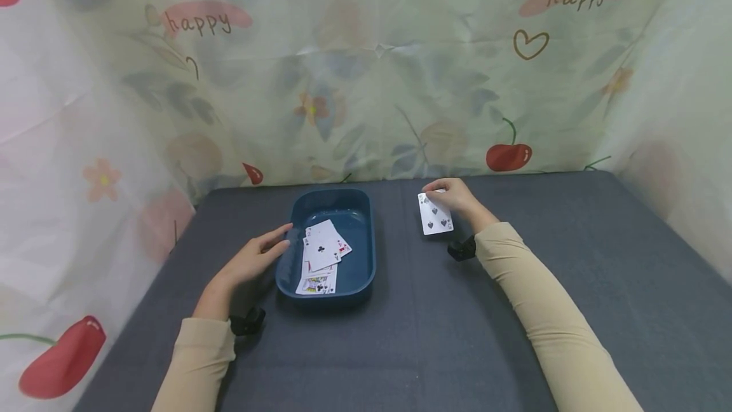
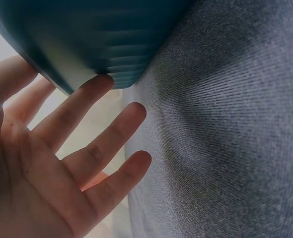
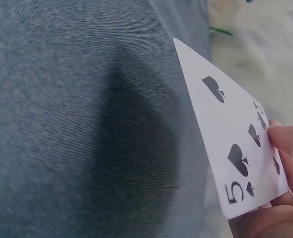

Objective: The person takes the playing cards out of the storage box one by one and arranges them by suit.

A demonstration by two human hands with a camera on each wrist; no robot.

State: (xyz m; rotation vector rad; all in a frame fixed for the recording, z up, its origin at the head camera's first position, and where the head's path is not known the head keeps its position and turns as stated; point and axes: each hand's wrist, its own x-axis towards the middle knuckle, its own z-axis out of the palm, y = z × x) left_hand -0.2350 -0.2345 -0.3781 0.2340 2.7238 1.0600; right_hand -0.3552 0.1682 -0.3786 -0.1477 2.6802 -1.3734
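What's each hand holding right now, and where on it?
Right hand pinches the five of spades by its top edge. Left hand holds nothing, fingers against the tray.

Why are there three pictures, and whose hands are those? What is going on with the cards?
Those are one person's two hands. The big picture comes from a camera on the person's head, looking down at a grey table. The other two come from small cameras strapped to each wrist, so they look very close up. On the table sits a blue tray with a few playing cards inside. The left hand is open, its fingers touching the tray's side. The right hand pinches one card, the five of spades, and holds it above the table.
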